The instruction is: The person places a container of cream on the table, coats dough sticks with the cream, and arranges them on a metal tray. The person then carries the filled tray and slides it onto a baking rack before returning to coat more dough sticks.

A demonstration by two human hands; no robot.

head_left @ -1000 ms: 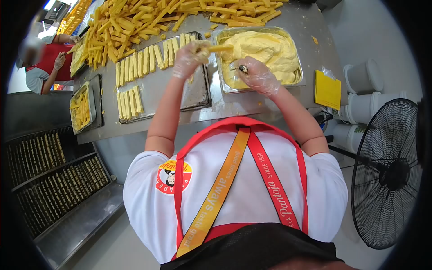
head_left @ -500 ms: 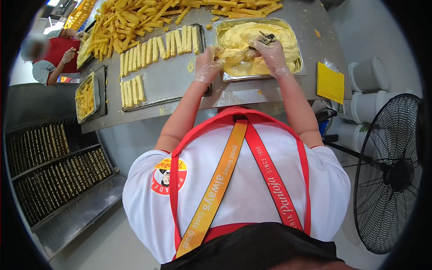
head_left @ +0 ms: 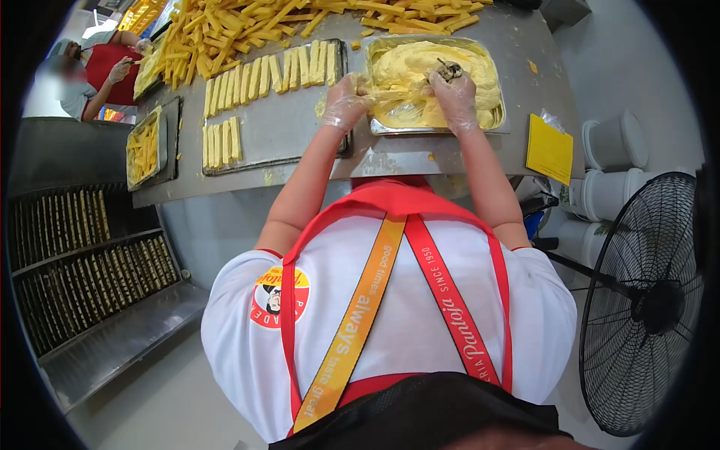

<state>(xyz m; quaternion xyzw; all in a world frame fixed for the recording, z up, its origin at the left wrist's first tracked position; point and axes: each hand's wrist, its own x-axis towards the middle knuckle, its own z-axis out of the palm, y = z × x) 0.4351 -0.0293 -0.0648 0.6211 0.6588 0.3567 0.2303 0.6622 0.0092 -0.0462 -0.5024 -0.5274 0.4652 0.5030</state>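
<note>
My left hand (head_left: 347, 103), in a clear plastic glove, is closed at the left rim of a metal pan (head_left: 427, 130) of pale yellow cream (head_left: 420, 60). Between its fingers is the end of a cream-covered yellow stick (head_left: 384, 96), which reaches over the cream. Also gloved, my right hand (head_left: 456, 99) grips a tool with a dark, cream-smeared handle (head_left: 448, 70) above the pan; its working end is hidden. Left of the pan lies a baking tray (head_left: 281, 139) with coated sticks (head_left: 259, 79) in a long upper row and a short lower row.
A pile of bare yellow sticks (head_left: 232, 30) covers the table's back. At left is a small pan of sticks (head_left: 142, 154), with a co-worker (head_left: 109, 71) beyond. A yellow pad (head_left: 550, 146) lies right; a fan (head_left: 652, 300) and tray rack (head_left: 90, 262) flank me.
The camera view has shifted slightly. My right hand is a little more upright around the tool, and more of the stick shows between my hands. The trays have stayed in place.
</note>
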